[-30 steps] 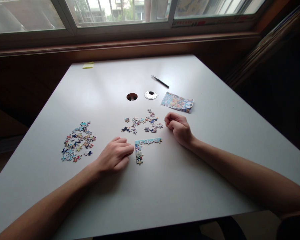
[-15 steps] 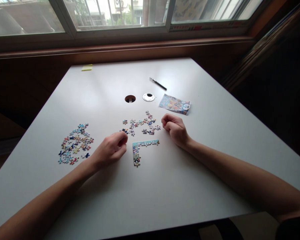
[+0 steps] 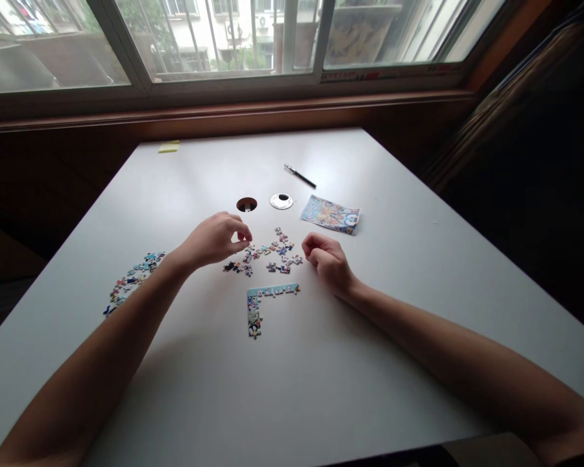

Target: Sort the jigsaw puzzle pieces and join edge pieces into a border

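My left hand (image 3: 219, 237) hovers at the left side of a loose cluster of jigsaw pieces (image 3: 277, 248). Its fingers are bent, with a small gap between thumb and index finger, and I see nothing held there. My right hand (image 3: 327, 258) rests on the table as a loose fist at the cluster's right side, nothing showing in it. Nearer to me lies a joined corner of the puzzle (image 3: 253, 314), a light blue strip along its top and a darker strip down its left. My left forearm partly covers a bigger heap of pieces (image 3: 136, 275).
Behind my right hand lies a colourful picture sheet (image 3: 331, 215), with a black pen (image 3: 300, 176) further back. A cable hole (image 3: 246, 205) opens in the white table (image 3: 292, 389) beside its round metal cover (image 3: 281, 201). Yellow sticky notes (image 3: 169, 147) lie at the far left corner.
My left hand has moved forward from beside the joined corner to the loose cluster, and its forearm now covers part of the heap. My right hand keeps its place. The camera view has tilted up slightly.
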